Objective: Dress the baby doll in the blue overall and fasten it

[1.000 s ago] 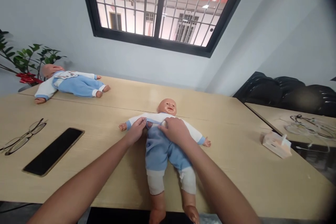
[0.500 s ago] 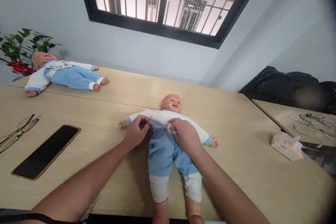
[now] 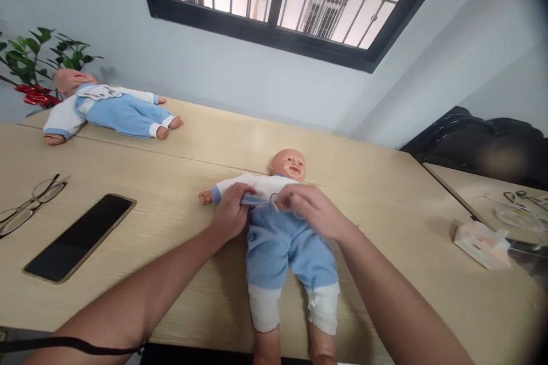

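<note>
A baby doll (image 3: 282,239) in a white top and blue trousers lies on its back on the wooden table (image 3: 180,154), head away from me. My left hand (image 3: 231,214) is closed, pinching the blue waistband of the doll's trousers at its left side. At the waistband's other side, over the doll's chest, my right hand (image 3: 314,211) is closed on the same blue cloth. The doll's legs hang over the table's near edge.
A second dressed doll (image 3: 107,111) lies at the far left by a green plant (image 3: 38,68). A black phone (image 3: 79,238) and glasses (image 3: 29,205) lie at the left. A small white box (image 3: 483,244) sits at the right. Dark chairs (image 3: 483,145) stand beyond.
Both hands have stayed at the doll's waistband, shifting their grip along its top edge. The camera has tilted down and turned a little left.
</note>
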`<state>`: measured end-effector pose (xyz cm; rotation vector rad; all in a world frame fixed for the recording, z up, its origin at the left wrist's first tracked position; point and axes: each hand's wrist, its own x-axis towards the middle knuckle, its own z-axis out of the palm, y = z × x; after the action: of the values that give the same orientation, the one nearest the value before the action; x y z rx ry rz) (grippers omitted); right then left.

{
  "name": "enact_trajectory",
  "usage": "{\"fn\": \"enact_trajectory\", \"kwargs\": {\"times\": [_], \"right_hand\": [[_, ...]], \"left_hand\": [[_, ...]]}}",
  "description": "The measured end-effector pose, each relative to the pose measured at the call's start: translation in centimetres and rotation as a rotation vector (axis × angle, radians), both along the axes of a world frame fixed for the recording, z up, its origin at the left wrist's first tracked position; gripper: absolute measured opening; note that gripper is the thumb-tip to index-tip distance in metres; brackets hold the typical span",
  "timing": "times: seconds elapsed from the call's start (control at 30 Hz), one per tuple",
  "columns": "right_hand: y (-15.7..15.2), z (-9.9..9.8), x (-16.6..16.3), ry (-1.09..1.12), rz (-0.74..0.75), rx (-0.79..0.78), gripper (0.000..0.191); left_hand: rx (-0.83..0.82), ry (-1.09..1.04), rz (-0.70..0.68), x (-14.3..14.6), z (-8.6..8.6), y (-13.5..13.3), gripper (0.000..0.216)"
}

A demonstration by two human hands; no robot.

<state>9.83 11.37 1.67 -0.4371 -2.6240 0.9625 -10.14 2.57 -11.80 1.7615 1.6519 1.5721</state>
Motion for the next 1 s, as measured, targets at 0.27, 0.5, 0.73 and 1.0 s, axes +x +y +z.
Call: {"fn": "enact_trajectory", "kwargs": {"times": [0.27, 0.5, 0.73, 1.0], "right_hand": [[7.5, -3.7, -11.7, -0.588, 0.132, 0.175, 0.041], [6.8, -4.5, -12.3, -0.625, 0.191, 0.406, 0.022], [6.9, -3.2, -9.3, -0.289, -0.066, 0.316, 0.046], [7.8, -3.2, -6.5, -0.022, 0.018, 0.269, 0.053]], "left_hand": [[-0.096, -0.02, -0.123, -0.2, 0.9, -1.2, 0.01], [-0.211, -0.38, -0.312, 0.1, 1.5, -1.7, 0.027], [-0.373, -0.499, -0.246, 1.0, 0.3, -1.4, 0.018], [0.057, -0.106, 0.133, 0.2, 0.3, -1.5, 0.005]]}}
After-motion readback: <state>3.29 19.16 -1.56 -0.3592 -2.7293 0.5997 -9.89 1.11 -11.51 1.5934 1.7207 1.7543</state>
